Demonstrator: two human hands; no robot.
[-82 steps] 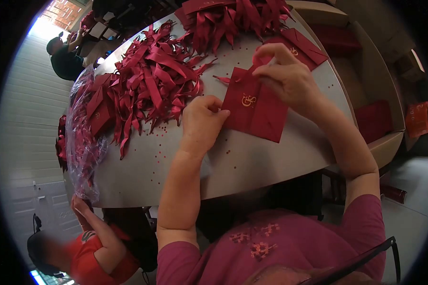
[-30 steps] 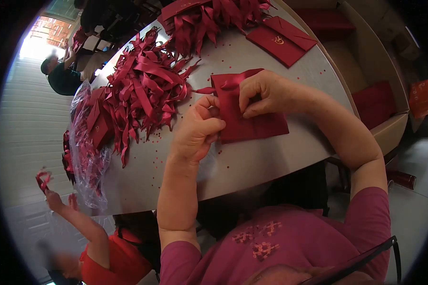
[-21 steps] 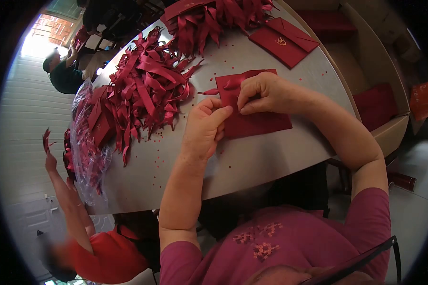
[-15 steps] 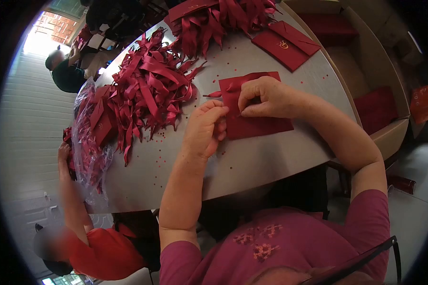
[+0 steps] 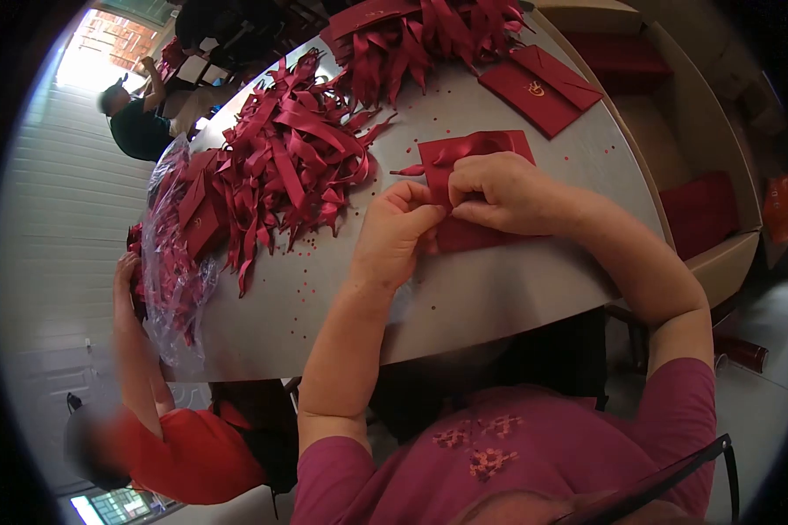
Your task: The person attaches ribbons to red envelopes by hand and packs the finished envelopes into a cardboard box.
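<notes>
Hands (image 5: 390, 232) on red bag (image 5: 466, 236); gold monogram (image 5: 535, 88) on farther bag (image 5: 556, 101), illegible.

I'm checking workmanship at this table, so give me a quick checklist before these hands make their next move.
1. Red bag lies on the table: ok.
2. Both hands at the bag: ok; left hand at its left edge, right hand over its middle.
3. Grip of the fingers: cannot tell; whatever they pinch is hidden.
4. Ribbon on the bag: ok; it lies across the upper part, beyond the right hand.
5. Gold-printed bag kept apart: ok.
6. Table free of loose dots: not ok; small ones are scattered about.
</notes>
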